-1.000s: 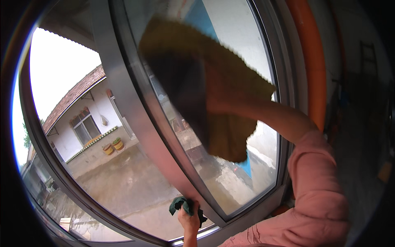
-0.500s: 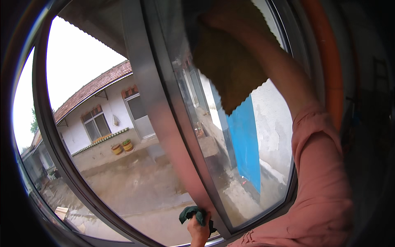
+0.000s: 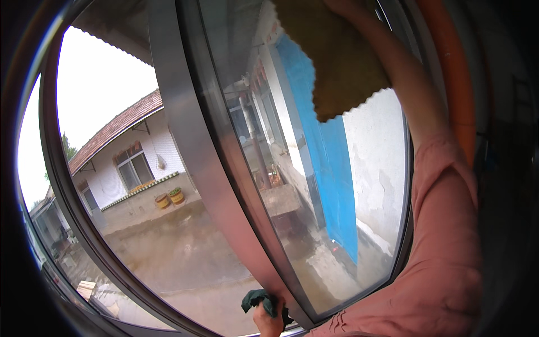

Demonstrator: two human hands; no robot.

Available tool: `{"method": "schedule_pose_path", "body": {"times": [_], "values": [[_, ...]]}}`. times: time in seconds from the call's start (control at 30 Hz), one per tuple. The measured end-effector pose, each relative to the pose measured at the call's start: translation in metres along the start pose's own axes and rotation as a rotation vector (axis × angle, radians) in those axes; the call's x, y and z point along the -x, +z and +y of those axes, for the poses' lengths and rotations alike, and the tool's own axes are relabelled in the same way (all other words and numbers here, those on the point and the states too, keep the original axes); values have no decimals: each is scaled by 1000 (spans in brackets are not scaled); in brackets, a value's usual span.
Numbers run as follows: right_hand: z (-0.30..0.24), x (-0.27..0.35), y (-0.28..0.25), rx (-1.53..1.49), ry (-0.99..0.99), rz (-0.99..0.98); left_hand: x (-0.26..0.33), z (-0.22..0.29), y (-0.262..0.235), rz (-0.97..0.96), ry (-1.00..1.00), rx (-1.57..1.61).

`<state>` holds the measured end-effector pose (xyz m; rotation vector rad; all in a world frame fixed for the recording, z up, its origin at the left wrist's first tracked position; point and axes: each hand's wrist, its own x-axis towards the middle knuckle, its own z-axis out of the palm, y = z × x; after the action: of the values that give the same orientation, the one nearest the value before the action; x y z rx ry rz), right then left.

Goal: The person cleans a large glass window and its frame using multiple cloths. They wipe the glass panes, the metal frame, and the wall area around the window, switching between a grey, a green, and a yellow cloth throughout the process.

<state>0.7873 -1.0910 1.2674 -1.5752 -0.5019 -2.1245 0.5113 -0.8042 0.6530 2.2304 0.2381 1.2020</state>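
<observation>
**A:** What is the big cloth like?

**B:** It is a mustard-yellow square cloth with zigzag edges (image 3: 337,62). It lies flat on the glass window pane (image 3: 314,185), up at twelve o'clock. One corner hangs down at about one o'clock.

**A:** Who holds it?

**B:** The right hand (image 3: 337,7), right at the top rim. Most of the hand is cut off, so I cannot tell how its fingers sit. The arm in the pink sleeve (image 3: 449,224) goes up the three o'clock side.

**A:** And the other hand?

**B:** The left hand (image 3: 268,321) is at six o'clock. Its fingers are curled tight round a small dark green rag (image 3: 259,299), touching the grey metal window frame bar (image 3: 208,168).

**A:** Is there room to move?

**B:** Lots of bare glass sits below the cloth. The bar closes it in at nine o'clock, the frame edge at three.

**A:** What changed?

**B:** The cloth went higher up the glass than a moment ago. The rag hand stayed low.
</observation>
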Motion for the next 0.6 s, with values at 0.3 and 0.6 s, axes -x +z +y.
{"method": "schedule_pose_path", "body": {"times": [0.3,0.6], "values": [[10,313,-68,-301,-383,-871,-17,3,3,-120,-73,152],[-112,264,-124,-344,-583,-1038,1,-16,-21,-118,-194,101]]}}
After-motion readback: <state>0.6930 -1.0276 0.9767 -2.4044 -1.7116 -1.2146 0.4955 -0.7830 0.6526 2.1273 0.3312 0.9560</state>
